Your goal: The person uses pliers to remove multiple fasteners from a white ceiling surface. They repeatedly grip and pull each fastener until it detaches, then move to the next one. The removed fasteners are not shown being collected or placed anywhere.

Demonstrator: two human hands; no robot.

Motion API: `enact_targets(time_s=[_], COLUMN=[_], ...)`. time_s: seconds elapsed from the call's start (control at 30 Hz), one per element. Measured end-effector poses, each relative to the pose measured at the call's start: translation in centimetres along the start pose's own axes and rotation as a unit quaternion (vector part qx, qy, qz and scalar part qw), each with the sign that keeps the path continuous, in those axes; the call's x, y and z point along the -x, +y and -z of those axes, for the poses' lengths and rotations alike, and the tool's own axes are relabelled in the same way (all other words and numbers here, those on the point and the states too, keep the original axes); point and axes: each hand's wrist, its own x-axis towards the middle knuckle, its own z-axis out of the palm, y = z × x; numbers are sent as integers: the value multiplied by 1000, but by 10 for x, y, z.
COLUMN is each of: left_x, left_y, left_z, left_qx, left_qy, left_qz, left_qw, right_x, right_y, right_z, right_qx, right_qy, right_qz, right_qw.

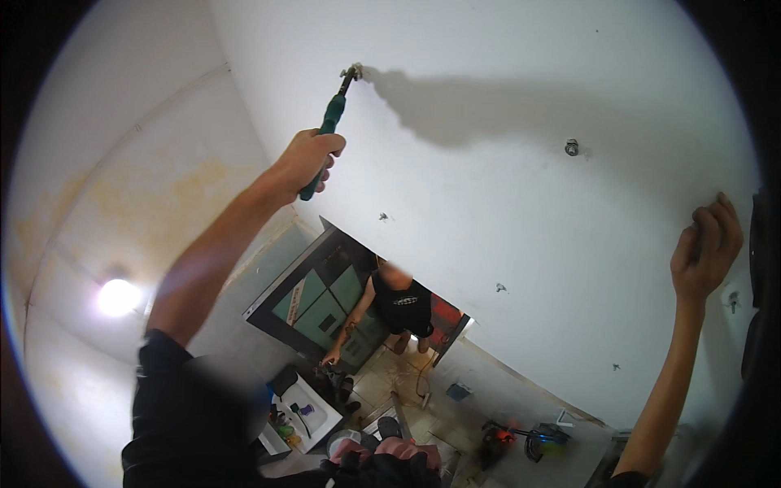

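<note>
My left hand (311, 161) grips the green handle of a hand tool (334, 113), perhaps a wrench. The tool's dark metal head meets a fixing (358, 70) in the white wall, and exact contact there is too small to tell. My right hand (708, 247) is raised at the far right with curled fingers, holding nothing. Its fingertips are at the wall, though whether they press on it I cannot tell. Between my hands a metal anchor bolt with a nut (571, 147) juts from the wall (464, 201).
Smaller fixings (501, 287) dot the wall lower down. A lit lamp (119, 297) glows at left. Far below, a person in black (403, 305) stands by a doorway near a dark-framed door (329, 293). A white sink (323, 421) and cables (540, 436) are also down there.
</note>
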Motion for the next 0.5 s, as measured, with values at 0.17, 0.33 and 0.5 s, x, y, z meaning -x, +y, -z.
enact_targets(time_s=[0.17,0.33,0.5], left_x=[-27,-5,-27], left_y=[-23,-7,-33], left_z=[22,6,21], left_qx=[-222,-5,-260], left_qy=[140,4,154], left_qz=[-180,9,-197], left_qw=[948,1000,933], right_x=[0,4,-13], right_y=[-5,-6,-9], right_z=[5,2,-1], right_qx=[66,187,52], right_qy=[-24,-102,40], right_qz=[-12,38,-7], right_qw=[997,976,998])
